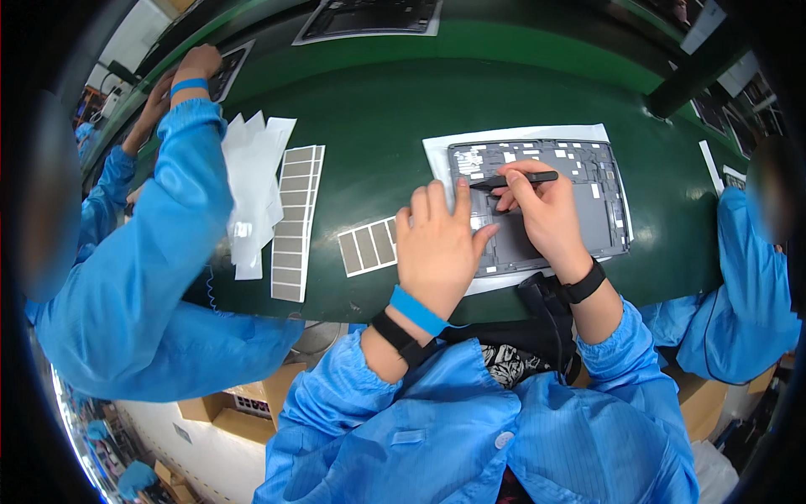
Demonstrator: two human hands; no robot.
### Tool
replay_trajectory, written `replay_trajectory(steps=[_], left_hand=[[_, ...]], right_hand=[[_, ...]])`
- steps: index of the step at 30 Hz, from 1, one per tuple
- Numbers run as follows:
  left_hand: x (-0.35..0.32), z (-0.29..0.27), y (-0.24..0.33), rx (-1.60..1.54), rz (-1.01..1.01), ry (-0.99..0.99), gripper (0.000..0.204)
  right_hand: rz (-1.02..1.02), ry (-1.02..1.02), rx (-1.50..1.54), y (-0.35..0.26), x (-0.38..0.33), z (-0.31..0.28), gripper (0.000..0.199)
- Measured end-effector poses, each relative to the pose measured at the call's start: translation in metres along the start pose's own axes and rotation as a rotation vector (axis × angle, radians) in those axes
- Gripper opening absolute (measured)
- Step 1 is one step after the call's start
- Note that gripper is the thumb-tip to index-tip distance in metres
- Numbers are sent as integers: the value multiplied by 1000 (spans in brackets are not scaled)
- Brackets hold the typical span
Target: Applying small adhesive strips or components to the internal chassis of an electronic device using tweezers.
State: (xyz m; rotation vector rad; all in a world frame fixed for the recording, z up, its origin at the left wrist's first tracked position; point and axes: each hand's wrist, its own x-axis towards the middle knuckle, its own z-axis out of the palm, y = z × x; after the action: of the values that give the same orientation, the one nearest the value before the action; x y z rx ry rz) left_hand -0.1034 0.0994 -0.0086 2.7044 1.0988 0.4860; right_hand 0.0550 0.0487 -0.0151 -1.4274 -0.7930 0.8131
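Nearest: blue smock [403, 437], cuffs pushed up the forearms. L wrist has a blue band [417, 310] + a black band [398, 334]; R wrist has a black band only. L hand [435, 252] is palm-down over the L edge of the dark grey panel [588, 223], grip spread, thumb out to the R, nothing visibly held. R hand [546, 206] is over the panel's upper-middle, grip pinching a slim black tweezer-like tool [537, 177] btwn thumb and fingers. Tool points L, tip by the L index fingertip; can't tell if tip touches panel. Panel lies flat on a white sheet [437, 151] on the green surface [361, 109], slightly R of ctr; small white pcs dotted over it, mostly upper part. Just L of L hand: short label strip [357, 252], grey rectangles on white backing, R end at the hand. Further L: long label strip [294, 227], same type, then white paper pile [252, 185], partly overlapping sheets. Co-worker's blue sleeve [189, 168] beyond that, hand up at the far L; another blue sleeve [743, 260] on the R. Farthest: 2nd dark panel [369, 18] on a white sheet, top ctr, cut by frame edge.
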Motion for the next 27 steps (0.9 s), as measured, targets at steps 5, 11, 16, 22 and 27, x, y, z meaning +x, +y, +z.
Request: replay_trajectory(steps=[5,11,16,22,27], left_hand=[[-14,-6,-6,64,6,158,71],[-92,-28,-37,20,-95,-67,86],[-94,-19,-40,49,-111,-149,87],[-96,-18,-42,39,-108,-144,86],[-96,-17,-42,24,-109,-141,84]], right_hand=[[-261,274,201,-14,-2,-12,25],[15,-99,-5,-24,-34,14,22],[9,-239,-143,-11,-33,55,22],[20,-198,-63,-9,-35,77,23],[87,-147,23,-8,-36,80,23]])
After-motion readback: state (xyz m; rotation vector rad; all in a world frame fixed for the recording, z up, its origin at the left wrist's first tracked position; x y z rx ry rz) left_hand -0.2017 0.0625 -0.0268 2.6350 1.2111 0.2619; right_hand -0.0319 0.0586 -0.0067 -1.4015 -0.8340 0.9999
